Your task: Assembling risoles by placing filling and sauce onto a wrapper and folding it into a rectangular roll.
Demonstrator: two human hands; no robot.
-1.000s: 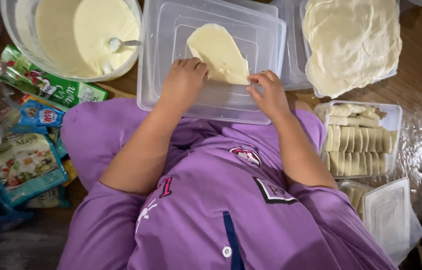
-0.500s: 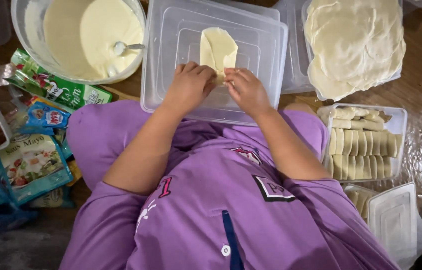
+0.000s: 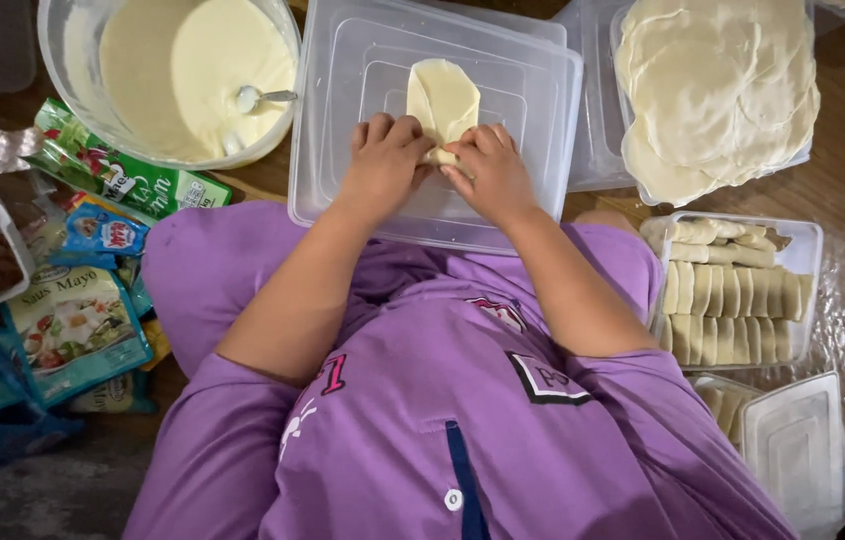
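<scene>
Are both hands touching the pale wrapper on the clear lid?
Touching. The head view shows the left hand and right hand with fingers pressed onto the near end of the folded wrapper, which lies on the upturned lid.

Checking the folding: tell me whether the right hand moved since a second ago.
Yes. The right hand shifted left along the clear lid, meeting the left hand on the wrapper.

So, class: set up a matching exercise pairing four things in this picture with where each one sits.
Things:
1. folded wrapper
2. spoon
3. stack of flat wrappers
4. finished rolls

Places:
A. clear tray at lower right
B. bowl of pale batter
C. upturned clear lid under both hands
D. container at upper right

Pairs: 1-C, 2-B, 3-D, 4-A
</scene>
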